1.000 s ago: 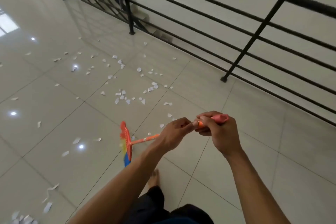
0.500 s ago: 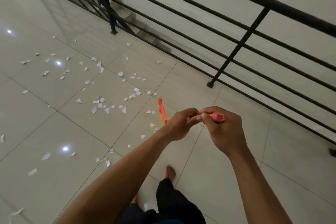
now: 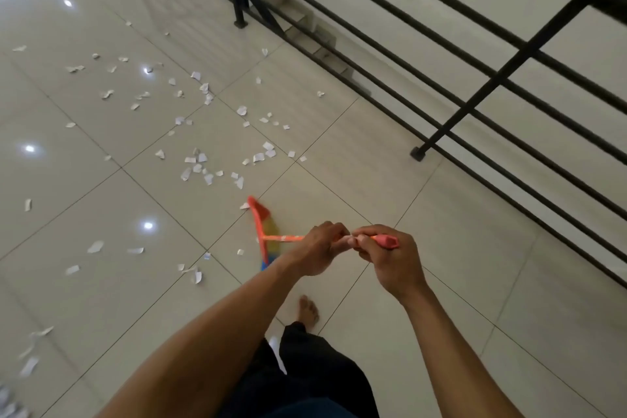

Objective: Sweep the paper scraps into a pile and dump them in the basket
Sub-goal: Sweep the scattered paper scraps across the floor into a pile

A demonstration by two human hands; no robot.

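Note:
Both hands grip the orange broom handle point(image 3: 283, 238). My left hand point(image 3: 317, 249) holds it lower down, my right hand point(image 3: 385, 258) holds the top end. The orange broom head point(image 3: 259, 225), with yellow and blue bristles, rests on the floor just ahead of my hands. White paper scraps point(image 3: 200, 166) lie scattered over the glossy tiles to the left and ahead of the broom head; one scrap point(image 3: 244, 205) touches its far tip. More scraps point(image 3: 193, 273) lie to the near left. No basket is in view.
A black metal railing point(image 3: 475, 105) runs along the right side, with a post base point(image 3: 418, 153) on the floor and stairs behind it. My bare foot point(image 3: 308, 310) stands on the pale tiled floor point(image 3: 441, 248) below my hands. A heap of scraps point(image 3: 10, 407) shows at the bottom left corner.
The broom head swung from the near left out toward the far scraps, then came back nearer to my hands. My view shifted and I stepped forward.

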